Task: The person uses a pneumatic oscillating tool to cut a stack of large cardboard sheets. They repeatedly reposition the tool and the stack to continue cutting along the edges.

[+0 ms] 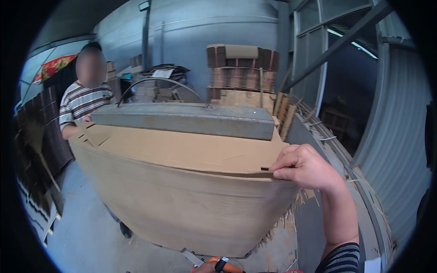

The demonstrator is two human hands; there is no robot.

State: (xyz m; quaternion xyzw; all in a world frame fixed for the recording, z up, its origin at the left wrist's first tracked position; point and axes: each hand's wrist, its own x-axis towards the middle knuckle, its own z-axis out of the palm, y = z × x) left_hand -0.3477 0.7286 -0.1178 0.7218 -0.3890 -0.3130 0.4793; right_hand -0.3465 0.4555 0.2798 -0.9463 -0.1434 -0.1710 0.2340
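A tall stack of brown cardboard sheets (182, 204) stands in front of me. At its top right corner my right hand (302, 166) pinches the edge of the top cardboard sheet (200, 152), beside a small slot. The sheet's near edge is slightly raised from those below. Across the far part of the stack lies a long grey metal block (191, 122) with a thin curved handle (159, 79). Low in the picture, my left hand (207, 267) is mostly cut off, closed around an orange and black tool (232, 268); the tool's kind is unclear.
Beyond the stack's far left corner stands a person in a striped shirt (84, 102), hands near the cardboard. Bundled cardboard (243, 75) is piled by the back wall. Ragged cardboard strips (293, 207) hang from the stack's right side. A metal rail (364, 191) runs along the right.
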